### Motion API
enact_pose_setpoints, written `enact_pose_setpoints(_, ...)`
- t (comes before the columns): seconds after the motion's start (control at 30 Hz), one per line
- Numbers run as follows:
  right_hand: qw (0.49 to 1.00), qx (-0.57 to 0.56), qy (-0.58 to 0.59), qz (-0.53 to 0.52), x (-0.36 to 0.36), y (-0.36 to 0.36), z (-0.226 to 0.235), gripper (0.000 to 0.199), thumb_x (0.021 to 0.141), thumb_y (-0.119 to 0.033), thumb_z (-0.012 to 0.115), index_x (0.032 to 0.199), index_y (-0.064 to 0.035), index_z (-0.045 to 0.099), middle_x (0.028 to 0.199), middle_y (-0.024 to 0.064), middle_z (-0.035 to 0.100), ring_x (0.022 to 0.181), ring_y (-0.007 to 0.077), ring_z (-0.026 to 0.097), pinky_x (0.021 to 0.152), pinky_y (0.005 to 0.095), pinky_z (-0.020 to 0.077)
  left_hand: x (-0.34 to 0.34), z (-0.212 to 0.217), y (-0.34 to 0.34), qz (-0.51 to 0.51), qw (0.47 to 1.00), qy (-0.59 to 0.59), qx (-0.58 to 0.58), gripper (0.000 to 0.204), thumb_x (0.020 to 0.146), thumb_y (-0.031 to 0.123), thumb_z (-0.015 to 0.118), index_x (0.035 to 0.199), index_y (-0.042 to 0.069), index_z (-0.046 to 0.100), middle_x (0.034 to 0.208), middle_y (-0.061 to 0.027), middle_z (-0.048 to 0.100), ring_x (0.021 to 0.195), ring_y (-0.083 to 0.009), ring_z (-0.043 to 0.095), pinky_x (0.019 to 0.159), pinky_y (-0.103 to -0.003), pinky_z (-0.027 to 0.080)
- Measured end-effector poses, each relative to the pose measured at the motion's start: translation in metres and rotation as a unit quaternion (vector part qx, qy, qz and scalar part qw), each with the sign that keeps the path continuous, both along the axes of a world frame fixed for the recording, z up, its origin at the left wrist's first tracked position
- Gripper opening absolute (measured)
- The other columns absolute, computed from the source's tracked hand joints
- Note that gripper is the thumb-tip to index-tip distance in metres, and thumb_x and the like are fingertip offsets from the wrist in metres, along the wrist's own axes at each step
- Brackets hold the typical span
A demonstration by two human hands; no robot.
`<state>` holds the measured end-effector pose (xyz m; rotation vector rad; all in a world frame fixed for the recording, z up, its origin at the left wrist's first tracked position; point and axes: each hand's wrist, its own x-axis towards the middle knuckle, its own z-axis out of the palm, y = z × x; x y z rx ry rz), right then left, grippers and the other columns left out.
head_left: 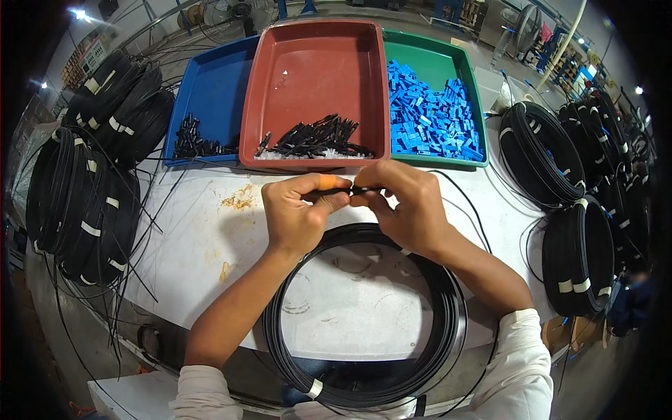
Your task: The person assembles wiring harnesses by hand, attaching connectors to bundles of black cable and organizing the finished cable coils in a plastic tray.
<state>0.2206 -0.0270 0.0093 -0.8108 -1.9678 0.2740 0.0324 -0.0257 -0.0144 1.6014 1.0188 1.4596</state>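
Observation:
My left hand is closed, with thumb and index finger pinching a slim black connector part; an orange band wraps the index finger. My right hand meets it fingertip to fingertip, pinched on the dark end of a black cable that curves out behind the hand. The fingers cover most of the joint between the two pieces. Below my hands, a coil of black cable tied with white tape lies on the white table, overhanging its near edge towards my lap.
Beyond my hands stand a red tray of black parts, a blue tray with black pieces, and a green tray of blue connector housings. Taped cable coils stack at left and right; loose cable ends stick out at left.

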Motion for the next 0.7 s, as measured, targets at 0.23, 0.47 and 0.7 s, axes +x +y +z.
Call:
enact_pose_setpoints(0.23,0.996,0.088,-0.003,0.003,0.004,0.003,-0.011,0.020,0.073,0.007,0.076,0.087,-0.0060,0.069,0.077,0.0085,0.070,0.068,0.0264,0.069,0.057,0.0375,0.0534,0.000,0.010,-0.003,-0.035,0.996,-0.002,-0.081,0.019,0.080,-0.009,0.077,0.098,-0.003,0.079,0.088,-0.0130,0.078,0.078,-0.0133,0.073,0.074,-0.025,0.060)
enact_pose_setpoints(0.47,0.995,0.099,0.005,0.015,0.009,0.013,-0.014,0.020,0.070,0.012,0.075,0.084,-0.0035,0.072,0.081,0.0097,0.074,0.071,0.0251,0.072,0.059,0.0336,0.0570,0.008,-0.002,-0.001,-0.032,0.999,0.012,0.005,0.031,0.085,-0.001,0.079,0.116,-0.003,0.074,0.102,-0.0133,0.076,0.085,-0.0137,0.072,0.070,-0.024,0.056)
enact_pose_setpoints(0.7,0.995,0.098,0.022,0.016,0.015,0.022,-0.014,0.021,0.071,0.012,0.076,0.084,-0.0042,0.074,0.087,0.0095,0.075,0.077,0.0237,0.075,0.064,0.0329,0.0609,0.000,-0.003,0.009,-0.117,0.989,-0.077,-0.051,0.037,0.096,0.013,0.072,0.131,0.002,0.068,0.109,-0.0050,0.072,0.089,-0.0091,0.063,0.071,-0.022,0.051)
